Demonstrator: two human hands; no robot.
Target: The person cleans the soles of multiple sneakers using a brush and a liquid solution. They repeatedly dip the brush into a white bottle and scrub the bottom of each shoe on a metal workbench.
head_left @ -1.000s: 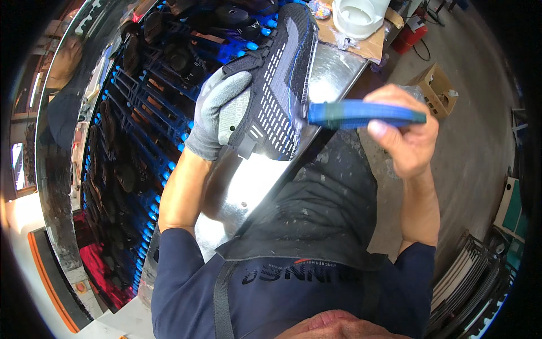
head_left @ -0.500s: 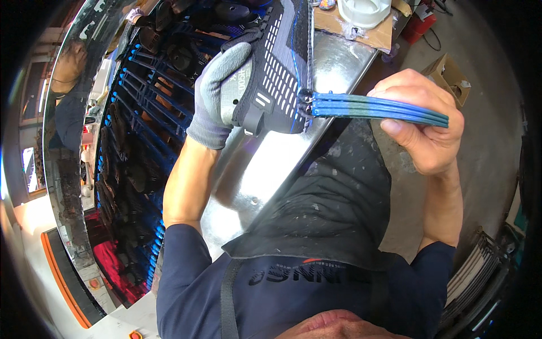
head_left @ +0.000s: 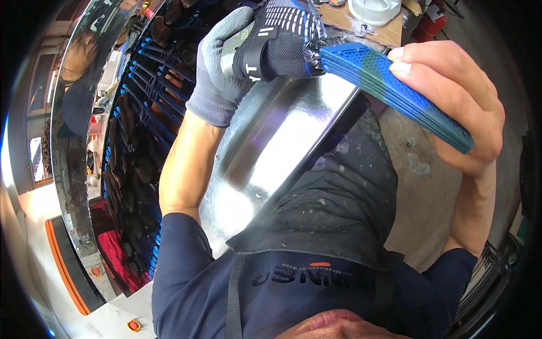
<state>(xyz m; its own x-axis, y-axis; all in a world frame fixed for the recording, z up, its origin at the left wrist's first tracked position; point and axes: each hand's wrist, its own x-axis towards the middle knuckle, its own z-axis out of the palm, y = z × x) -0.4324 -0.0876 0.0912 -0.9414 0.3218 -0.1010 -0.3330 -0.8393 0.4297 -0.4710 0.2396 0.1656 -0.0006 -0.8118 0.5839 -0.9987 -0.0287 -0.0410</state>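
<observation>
My left hand, in a grey knitted glove, grips a dark knit shoe upper with white dashes and a black pull loop. Its fingers wrap round the upper's side. My bare right hand is closed round a blue and dark green layered piece, like a stack of flat strips with a dimpled top face. The stack slopes down to the right. Its far left end meets or nearly meets the upper's frayed edge; whether they are joined I cannot tell.
On my left stands a rack with blue-tipped rods and many dark shoe parts. A shiny metal surface lies below my left hand. Beyond it, a white plastic container sits on cardboard. My black apron hangs in front.
The layered piece has tipped from nearly level to sloping, and its broad dimpled face now shows. My right hand has moved right and turned. The shoe upper has moved up with my left hand.
</observation>
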